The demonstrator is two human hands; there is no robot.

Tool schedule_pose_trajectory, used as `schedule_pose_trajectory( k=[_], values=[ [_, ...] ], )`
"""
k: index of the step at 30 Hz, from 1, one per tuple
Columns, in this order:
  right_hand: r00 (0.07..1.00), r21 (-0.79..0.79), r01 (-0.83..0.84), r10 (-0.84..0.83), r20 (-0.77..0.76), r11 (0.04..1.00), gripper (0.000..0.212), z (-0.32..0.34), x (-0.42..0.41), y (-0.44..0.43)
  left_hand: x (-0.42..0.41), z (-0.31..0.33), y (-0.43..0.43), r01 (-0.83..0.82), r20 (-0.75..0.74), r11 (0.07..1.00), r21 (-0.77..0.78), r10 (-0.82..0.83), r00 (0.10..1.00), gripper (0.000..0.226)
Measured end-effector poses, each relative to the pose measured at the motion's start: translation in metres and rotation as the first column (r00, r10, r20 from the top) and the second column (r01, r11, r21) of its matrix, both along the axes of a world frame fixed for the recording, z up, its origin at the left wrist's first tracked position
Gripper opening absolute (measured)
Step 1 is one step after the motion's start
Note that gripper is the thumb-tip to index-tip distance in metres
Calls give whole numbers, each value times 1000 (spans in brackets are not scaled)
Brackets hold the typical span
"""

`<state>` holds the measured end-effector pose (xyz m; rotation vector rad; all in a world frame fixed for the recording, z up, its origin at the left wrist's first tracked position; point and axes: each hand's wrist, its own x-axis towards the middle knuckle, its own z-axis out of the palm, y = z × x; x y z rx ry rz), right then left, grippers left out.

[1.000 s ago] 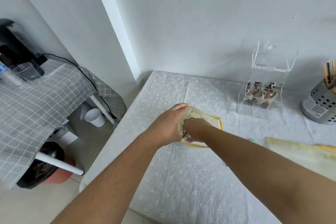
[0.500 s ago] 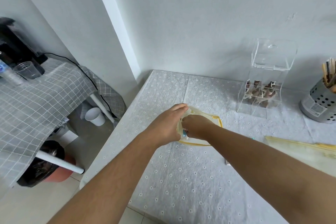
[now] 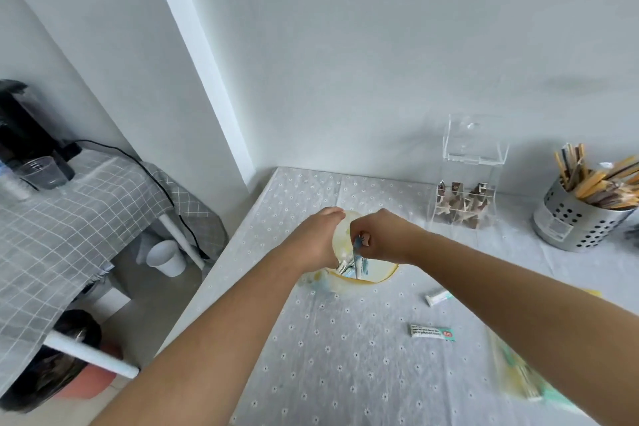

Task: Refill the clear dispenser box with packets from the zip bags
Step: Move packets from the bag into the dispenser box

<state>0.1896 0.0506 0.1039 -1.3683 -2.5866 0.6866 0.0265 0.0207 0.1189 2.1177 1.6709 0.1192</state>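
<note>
Packets (image 3: 356, 261) stood half out of the mouth of the yellow-edged zip bag (image 3: 378, 275). The right hand (image 3: 380, 235) pinched them near their upper ends, its fingers curled down onto them. The left hand (image 3: 316, 239) gripped the bag's left edge and kept the mouth open on the flowered tablecloth (image 3: 345, 373).

The packets looked slim, light and slick, probably thin sachets that bend a little. A small bunch of them would likely fan out and slide, so a firm squeeze across the flat faces, close to one end, seemed the safest hold. The bag looked soft and limp and would probably lift along with the packets unless it was held down.

The clear dispenser box (image 3: 466, 183) stood against the wall to the right, well apart from the bag. Its lid was raised and only a few brown packets lay at its bottom. It seemed rigid but light enough to shift if knocked.

Two loose packets (image 3: 432, 333) lay on the cloth nearer the person, and a second zip bag (image 3: 518, 373) showed blurred at the lower right.
</note>
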Motion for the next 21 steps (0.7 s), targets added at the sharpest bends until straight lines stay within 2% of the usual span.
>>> schedule_pose_trajectory(
  k=[3,6,10,17,21],
  values=[
    [989,-15,114,-115,-96,993,4,19,23,7,13,3,12,22,-33,1000,5,-22,999,90],
    [931,-113,252,-273,-242,961,14,38,53,15,28,3,22,45,-74,999,12,-44,996,91],
    [845,-153,395,-423,-328,906,24,53,95,29,44,0,30,48,-99,999,14,-46,994,86],
    [771,-113,541,-546,-327,833,13,45,152,67,61,-3,35,-19,-113,1000,19,22,993,85],
    [785,-58,584,-582,-212,809,10,19,160,89,65,-2,40,-59,-88,998,26,61,994,83]
  ],
)
